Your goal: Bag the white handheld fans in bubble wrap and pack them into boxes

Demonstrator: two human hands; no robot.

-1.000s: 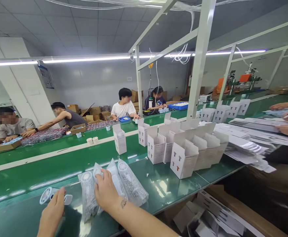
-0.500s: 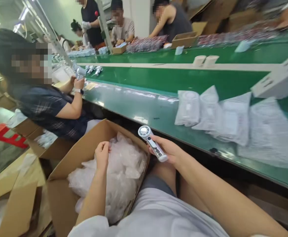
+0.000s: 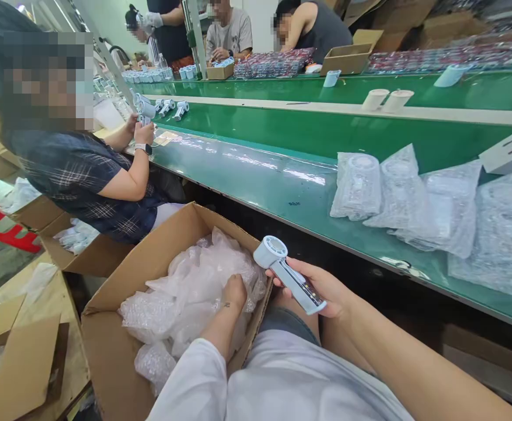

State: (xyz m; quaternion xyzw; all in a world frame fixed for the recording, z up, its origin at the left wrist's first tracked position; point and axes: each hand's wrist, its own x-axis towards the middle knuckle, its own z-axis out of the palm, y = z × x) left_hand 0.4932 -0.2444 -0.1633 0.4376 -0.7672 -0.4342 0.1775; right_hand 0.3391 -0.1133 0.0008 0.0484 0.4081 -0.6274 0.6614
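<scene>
A light blue handheld fan (image 3: 297, 285) with a round head is in my right hand (image 3: 326, 289). My fingers and thumb wrap its handle, and the head tilts up to the left over the box's edge. My left hand (image 3: 236, 290) is down among clear bubble-wrap bags (image 3: 194, 269), its fingers turned away and hidden from view, so their grip does not show. These bags fill an open cardboard box (image 3: 111, 292) beside my lap.
Several fans in bubble-wrap bags (image 3: 356, 184) lie on the green workbench (image 3: 256, 169) at right, near a white box (image 3: 510, 151). On the left, a co-worker (image 3: 80, 169) holds another fan (image 3: 144, 108). Two pale cups (image 3: 374, 99) stand farther back.
My left hand has moved right and down into the bubble-wrap bags. My right hand has turned the fan, which now sits slightly lower and nearer. The view has shifted a little.
</scene>
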